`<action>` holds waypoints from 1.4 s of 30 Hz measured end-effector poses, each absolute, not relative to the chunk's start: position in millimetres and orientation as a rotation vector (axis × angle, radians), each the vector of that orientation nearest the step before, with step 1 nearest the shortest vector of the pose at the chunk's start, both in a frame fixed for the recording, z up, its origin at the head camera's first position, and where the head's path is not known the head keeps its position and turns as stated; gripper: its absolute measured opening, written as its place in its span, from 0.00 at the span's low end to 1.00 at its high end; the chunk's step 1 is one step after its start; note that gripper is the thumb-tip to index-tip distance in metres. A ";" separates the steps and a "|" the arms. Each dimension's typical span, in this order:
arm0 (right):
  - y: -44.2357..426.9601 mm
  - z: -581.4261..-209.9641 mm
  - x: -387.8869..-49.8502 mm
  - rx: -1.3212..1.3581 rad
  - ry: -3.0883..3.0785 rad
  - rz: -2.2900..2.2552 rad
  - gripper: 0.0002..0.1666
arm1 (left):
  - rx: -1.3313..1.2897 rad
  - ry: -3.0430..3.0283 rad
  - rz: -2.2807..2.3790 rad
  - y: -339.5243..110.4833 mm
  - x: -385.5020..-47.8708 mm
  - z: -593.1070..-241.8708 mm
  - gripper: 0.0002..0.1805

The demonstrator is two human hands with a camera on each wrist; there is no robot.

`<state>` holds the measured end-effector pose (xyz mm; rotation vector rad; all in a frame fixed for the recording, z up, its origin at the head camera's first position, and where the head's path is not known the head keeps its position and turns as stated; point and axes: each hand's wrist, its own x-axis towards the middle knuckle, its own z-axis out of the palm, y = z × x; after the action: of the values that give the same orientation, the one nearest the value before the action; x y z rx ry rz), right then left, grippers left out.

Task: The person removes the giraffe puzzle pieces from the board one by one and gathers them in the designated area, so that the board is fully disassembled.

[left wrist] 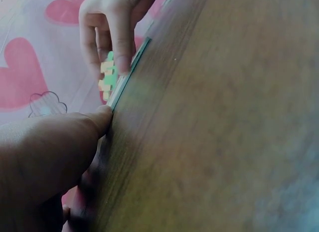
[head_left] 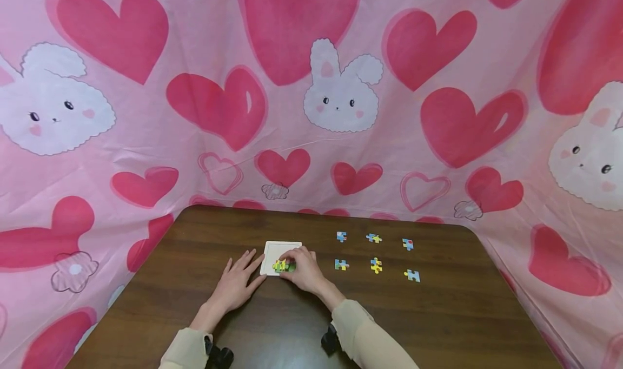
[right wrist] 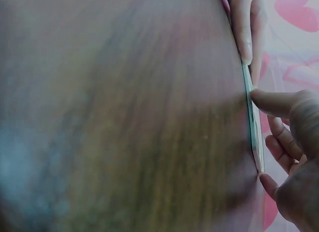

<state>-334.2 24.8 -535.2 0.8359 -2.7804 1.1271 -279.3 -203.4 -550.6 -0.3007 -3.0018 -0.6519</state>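
A square white puzzle tray lies on the table. My left hand rests palm down to its left, fingers fairly straight, with the thumb at the tray's near corner; the left wrist view shows that thumb against the edge. Over the tray's near right part, my right hand pinches a green-and-yellow jigsaw piece between thumb and fingers. In the left wrist view the piece shows just above the rim. Fingers partly cover it, so whether it is one piece or several joined I cannot tell.
Right of the tray, several loose jigsaw pieces lie in two rows, among them a blue-and-yellow one and a yellow one. The brown wooden table ends at a pink heart-and-rabbit cloth behind and at the sides.
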 end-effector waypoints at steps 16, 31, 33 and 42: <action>58.7 -503.1 -344.4 0.826 -2.575 1.730 0.18 | -0.291 -3.008 -0.645 -201.8 -276.1 -547.1 0.35; 114.0 -473.6 -334.3 0.829 -2.511 1.791 0.19 | -0.301 -2.980 -0.646 -202.8 -277.2 -545.7 0.35; 123.1 -471.7 -331.6 0.816 -2.517 1.776 0.19 | -0.303 -2.985 -0.644 -202.7 -277.6 -545.7 0.35; 170.7 -471.9 -316.8 0.795 -2.504 1.737 0.19 | -0.311 -2.980 -0.652 -201.1 -276.6 -547.3 0.35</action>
<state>-316.8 170.7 -471.9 0.7949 -2.5036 1.7370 -276.6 -201.1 -547.3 -0.3107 -2.9796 -0.6521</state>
